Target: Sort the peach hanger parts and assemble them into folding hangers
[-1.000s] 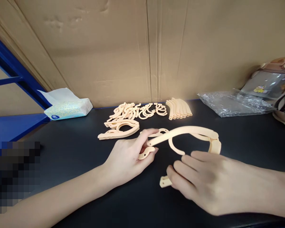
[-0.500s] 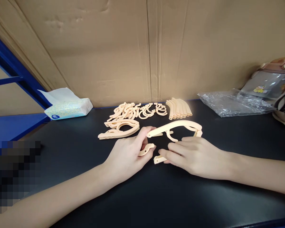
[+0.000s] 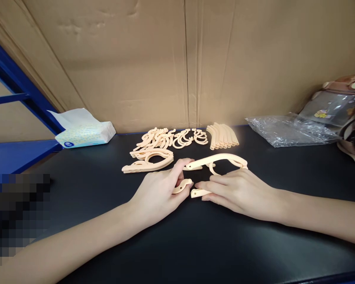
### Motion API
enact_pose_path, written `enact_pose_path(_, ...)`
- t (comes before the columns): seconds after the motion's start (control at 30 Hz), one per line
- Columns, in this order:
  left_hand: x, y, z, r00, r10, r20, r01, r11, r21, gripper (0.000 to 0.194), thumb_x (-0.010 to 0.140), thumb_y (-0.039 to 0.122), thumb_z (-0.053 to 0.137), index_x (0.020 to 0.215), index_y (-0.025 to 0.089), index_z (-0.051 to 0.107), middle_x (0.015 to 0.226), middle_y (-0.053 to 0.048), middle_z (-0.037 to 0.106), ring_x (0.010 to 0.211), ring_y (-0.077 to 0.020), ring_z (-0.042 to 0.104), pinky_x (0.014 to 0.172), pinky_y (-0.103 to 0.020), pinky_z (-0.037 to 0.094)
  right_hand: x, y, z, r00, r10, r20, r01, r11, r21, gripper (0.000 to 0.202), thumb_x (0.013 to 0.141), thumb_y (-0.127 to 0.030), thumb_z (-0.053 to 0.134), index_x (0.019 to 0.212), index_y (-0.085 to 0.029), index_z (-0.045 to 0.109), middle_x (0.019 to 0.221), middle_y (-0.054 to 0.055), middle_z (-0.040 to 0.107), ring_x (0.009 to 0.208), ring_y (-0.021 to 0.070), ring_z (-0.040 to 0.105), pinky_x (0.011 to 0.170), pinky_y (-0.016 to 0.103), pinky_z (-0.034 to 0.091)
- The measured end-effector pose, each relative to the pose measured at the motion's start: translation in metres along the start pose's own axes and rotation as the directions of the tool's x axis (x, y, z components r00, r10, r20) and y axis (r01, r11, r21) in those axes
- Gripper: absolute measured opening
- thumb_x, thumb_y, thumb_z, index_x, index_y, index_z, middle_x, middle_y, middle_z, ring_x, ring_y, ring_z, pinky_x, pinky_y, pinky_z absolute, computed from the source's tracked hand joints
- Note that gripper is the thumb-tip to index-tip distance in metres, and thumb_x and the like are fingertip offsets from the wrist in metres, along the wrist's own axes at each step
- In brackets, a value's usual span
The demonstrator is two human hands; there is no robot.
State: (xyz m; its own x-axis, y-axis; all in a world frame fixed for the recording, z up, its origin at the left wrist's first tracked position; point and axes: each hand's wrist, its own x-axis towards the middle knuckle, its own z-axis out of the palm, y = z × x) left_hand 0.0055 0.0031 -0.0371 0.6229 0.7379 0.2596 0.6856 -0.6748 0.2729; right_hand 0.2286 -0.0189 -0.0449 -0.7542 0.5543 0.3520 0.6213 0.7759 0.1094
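My left hand is closed around a small cream plastic hanger hook, whose holed end shows past the fingers. My right hand grips a cream folding clothes hanger, its curved arm arching above the knuckles. A second holed end of that hanger sticks out below the right fingers, close to the hook but apart from it. The upper arm's tip lies beside my left index finger; whether they touch I cannot tell. Behind the hands, another cream piece lies partly hidden on the table.
Across the back of the black table are folded hangers, loose hooks and a row of curved tubes. A tissue pack stands left. Clear plastic wrap and a transparent bag lie right, before cardboard.
My right hand has shifted slightly left and tilted the hanger, lowering its upper arm and bringing the lower end nearer the hook. My left hand has stayed nearly still.
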Motion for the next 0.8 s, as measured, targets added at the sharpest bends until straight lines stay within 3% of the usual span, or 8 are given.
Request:
enact_pose_path(0.3,-0.0002,-0.0001,0.0025,0.999,-0.027,0.043,0.026,0.999,0.022,0.050,0.091,0.030,0.041,0.138,0.019,0.028,0.082,0.004,0.060,0.059,-0.0122,0.057,0.054,-0.024,0.039,-0.0008,0.0008,0.0016,0.999,-0.006,-0.045,0.006,1.000,0.006,0.036,0.100,-0.034,0.033,0.106,-0.019,0.066,0.073,0.000,0.067,0.057,0.0101,0.060,0.050,0.023,0.034)
enact_pose_path(0.57,-0.0006,-0.0016,0.0023,0.996,-0.077,0.046,0.079,0.996,-0.049,0.066,0.087,0.027,0.047,0.143,0.026,0.011,0.083,0.006,0.056,0.060,-0.0109,0.055,0.058,-0.024,0.042,0.0008,0.0016,0.0028,0.992,0.025,-0.125,-0.026,1.000,-0.011,0.035,0.100,-0.034,0.036,0.103,-0.020,0.068,0.068,-0.002,0.065,0.054,0.0098,0.059,0.050,0.025,0.035)
enact_pose_path(0.63,-0.0005,-0.0014,0.0022,0.995,-0.090,0.038,0.092,0.994,-0.064,0.060,0.085,0.027,0.049,0.136,0.026,0.017,0.081,0.007,0.053,0.059,-0.0104,0.054,0.057,-0.024,0.042,0.0011,0.0009,0.0029,0.990,0.028,-0.140,-0.030,1.000,-0.006,0.033,0.099,-0.033,0.038,0.103,-0.020,0.068,0.066,-0.003,0.064,0.054,0.0094,0.059,0.050,0.025,0.036)
enact_pose_path(0.7,-0.0007,-0.0009,0.0024,0.995,-0.099,0.002,0.099,0.991,-0.089,0.042,0.084,0.027,0.050,0.120,0.025,0.028,0.080,0.007,0.051,0.056,-0.0096,0.052,0.053,-0.023,0.040,0.0009,0.0001,0.0031,0.987,0.019,-0.158,-0.022,1.000,-0.018,0.031,0.098,-0.033,0.041,0.104,-0.020,0.068,0.066,-0.004,0.063,0.053,0.0093,0.058,0.051,0.025,0.036)
enact_pose_path(0.8,-0.0019,0.0006,0.0027,0.993,-0.088,-0.076,0.081,0.992,-0.096,0.024,0.084,0.029,0.049,0.095,0.024,0.028,0.079,0.007,0.049,0.050,-0.0082,0.046,0.047,-0.022,0.034,0.0003,-0.0005,0.0036,0.981,0.011,-0.196,-0.019,0.999,-0.041,0.030,0.098,-0.034,0.043,0.104,-0.020,0.068,0.066,-0.004,0.063,0.052,0.0091,0.057,0.051,0.025,0.036)
